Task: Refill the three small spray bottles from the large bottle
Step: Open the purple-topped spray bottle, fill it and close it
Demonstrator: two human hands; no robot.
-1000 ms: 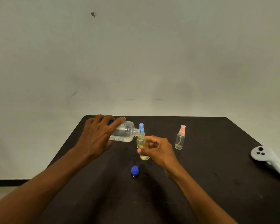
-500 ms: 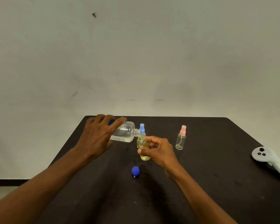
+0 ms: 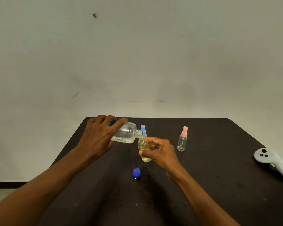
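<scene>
My left hand (image 3: 99,137) grips the large clear bottle (image 3: 127,133), tipped almost flat with its open neck over the mouth of a small yellowish bottle (image 3: 145,148). My right hand (image 3: 160,151) holds that small bottle upright above the black table (image 3: 219,185); it holds pale yellow liquid and has no sprayer on. Just behind it stands a small bottle with a light blue sprayer (image 3: 143,129), mostly hidden. A clear small bottle with a pink sprayer (image 3: 182,140) stands to the right, looking empty.
A dark blue cap (image 3: 136,173) sits on the table in front of my hands. A pale grey handheld controller (image 3: 273,162) lies at the table's right edge. A plain wall rises behind the table's far edge.
Hardly anything has moved; both hands hold the same pouring pose, and the large bottle stays tipped over the small one.
</scene>
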